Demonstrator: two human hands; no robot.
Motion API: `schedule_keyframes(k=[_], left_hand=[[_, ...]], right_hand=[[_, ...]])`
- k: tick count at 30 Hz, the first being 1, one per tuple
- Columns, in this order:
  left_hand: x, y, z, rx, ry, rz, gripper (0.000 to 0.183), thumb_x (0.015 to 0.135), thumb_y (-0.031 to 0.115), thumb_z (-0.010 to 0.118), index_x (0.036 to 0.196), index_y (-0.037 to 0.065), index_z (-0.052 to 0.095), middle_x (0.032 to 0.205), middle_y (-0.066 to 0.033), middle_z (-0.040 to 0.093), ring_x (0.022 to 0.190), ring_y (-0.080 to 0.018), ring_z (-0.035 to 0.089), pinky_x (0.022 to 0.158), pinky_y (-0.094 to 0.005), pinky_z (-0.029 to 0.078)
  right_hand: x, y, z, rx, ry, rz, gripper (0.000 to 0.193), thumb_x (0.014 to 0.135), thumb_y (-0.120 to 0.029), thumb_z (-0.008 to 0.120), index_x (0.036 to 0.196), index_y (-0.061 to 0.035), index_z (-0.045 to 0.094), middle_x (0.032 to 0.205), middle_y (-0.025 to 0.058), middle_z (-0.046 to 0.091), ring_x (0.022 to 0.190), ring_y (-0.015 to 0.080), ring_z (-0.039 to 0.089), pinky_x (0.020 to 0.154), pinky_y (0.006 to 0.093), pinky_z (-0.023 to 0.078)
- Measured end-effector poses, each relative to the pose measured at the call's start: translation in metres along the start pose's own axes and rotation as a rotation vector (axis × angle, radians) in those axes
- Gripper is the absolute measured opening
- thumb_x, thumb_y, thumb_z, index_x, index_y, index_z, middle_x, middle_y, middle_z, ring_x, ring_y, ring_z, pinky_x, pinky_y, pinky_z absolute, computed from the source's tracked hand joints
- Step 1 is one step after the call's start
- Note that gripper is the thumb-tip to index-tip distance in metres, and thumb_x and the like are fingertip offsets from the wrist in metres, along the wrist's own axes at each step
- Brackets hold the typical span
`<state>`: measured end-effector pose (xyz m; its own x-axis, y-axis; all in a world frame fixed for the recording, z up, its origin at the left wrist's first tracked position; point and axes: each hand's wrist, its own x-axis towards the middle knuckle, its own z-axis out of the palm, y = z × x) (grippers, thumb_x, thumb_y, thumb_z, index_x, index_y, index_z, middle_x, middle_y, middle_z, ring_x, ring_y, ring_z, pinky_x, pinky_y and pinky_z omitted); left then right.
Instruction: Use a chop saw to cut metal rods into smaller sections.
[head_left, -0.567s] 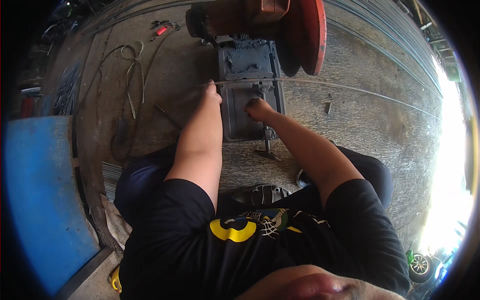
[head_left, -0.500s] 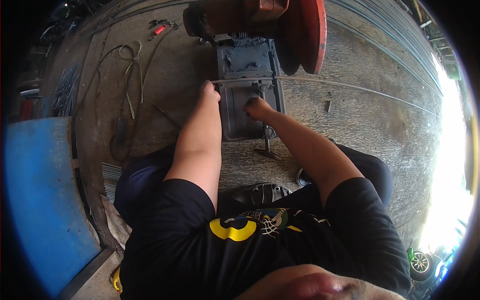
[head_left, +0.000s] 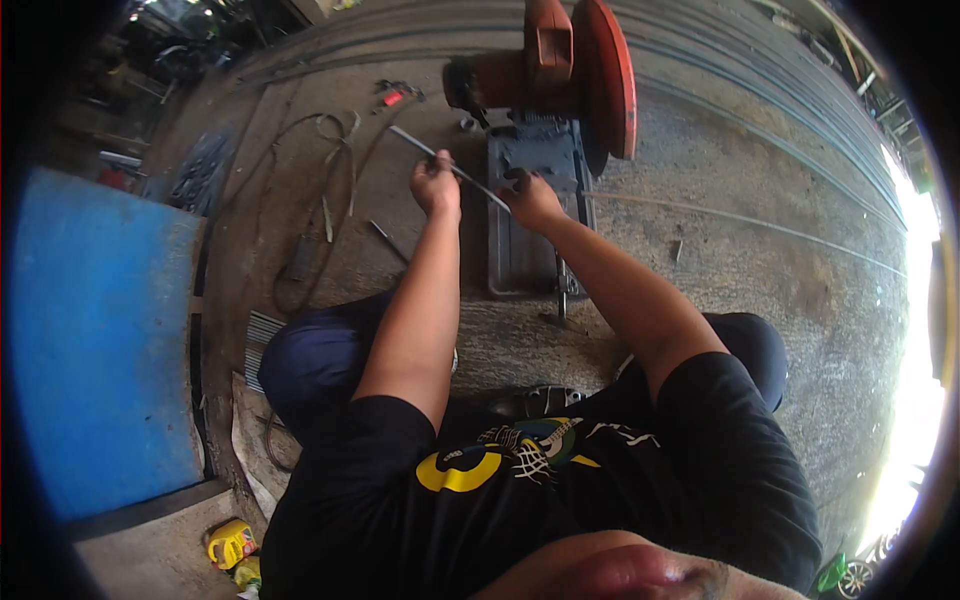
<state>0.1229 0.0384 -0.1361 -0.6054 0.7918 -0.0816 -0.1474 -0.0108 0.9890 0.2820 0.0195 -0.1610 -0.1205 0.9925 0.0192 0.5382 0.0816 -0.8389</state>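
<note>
A short, thin metal rod slants across in front of me, its upper end free. My left hand is closed round its middle. Beside the rod's lower end, my right hand has its fingers bent and closed on it. Both hands hang over the grey metal base of a chop saw. The saw's orange-red body and round red guard stand just beyond my hands. Below my right forearm, the vise crank sticks out from the base towards me.
A long rod runs off right from the base. Several long bars lie at the far right. Cord and a small red item lie left. A blue panel and a yellow jug are at the near left.
Both hands have left the saw's base; my right hand has come off the crank area. The short rod is now lifted and slanted between them. The view has shifted, too.
</note>
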Motion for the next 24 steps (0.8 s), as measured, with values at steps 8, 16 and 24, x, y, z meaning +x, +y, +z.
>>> schedule_keyframes(k=[8, 16, 24], left_hand=[[-0.045, 0.129, 0.008, 0.304, -0.266, 0.464, 0.032, 0.08, 0.03, 0.074, 0.081, -0.001, 0.066, 0.07, -0.0078, 0.067, 0.061, -0.0139, 0.061, 0.06, -0.0298, 0.047], [-0.086, 0.261, 0.045, 0.08, -0.95, 0.302, 0.02, 0.095, 0.018, 0.055, 0.094, -0.001, 0.061, 0.076, -0.0068, 0.065, 0.065, -0.0131, 0.062, 0.061, -0.0261, 0.051], [-0.153, 0.237, 0.039, -0.018, -1.215, 0.131, 0.02, 0.099, 0.008, 0.041, 0.099, -0.002, 0.059, 0.085, -0.0067, 0.062, 0.077, -0.0141, 0.061, 0.075, -0.0288, 0.052]], right_hand=[[-0.037, -0.085, -0.048, 0.12, -0.16, -0.232, 0.042, 0.085, -0.034, 0.063, 0.113, -0.0012, 0.061, 0.098, 0.0186, 0.066, 0.097, 0.0341, 0.063, 0.084, 0.0389, 0.047], [-0.065, -0.159, -0.139, 0.442, -0.155, -0.317, 0.025, 0.089, -0.022, 0.061, 0.099, 0.0005, 0.06, 0.082, 0.0086, 0.063, 0.078, 0.016, 0.06, 0.072, 0.0312, 0.047], [-0.131, -0.13, -0.175, 0.118, -0.167, -0.184, 0.03, 0.083, -0.023, 0.07, 0.1, 0.0001, 0.059, 0.081, 0.0112, 0.063, 0.075, 0.0171, 0.062, 0.069, 0.0328, 0.049]])
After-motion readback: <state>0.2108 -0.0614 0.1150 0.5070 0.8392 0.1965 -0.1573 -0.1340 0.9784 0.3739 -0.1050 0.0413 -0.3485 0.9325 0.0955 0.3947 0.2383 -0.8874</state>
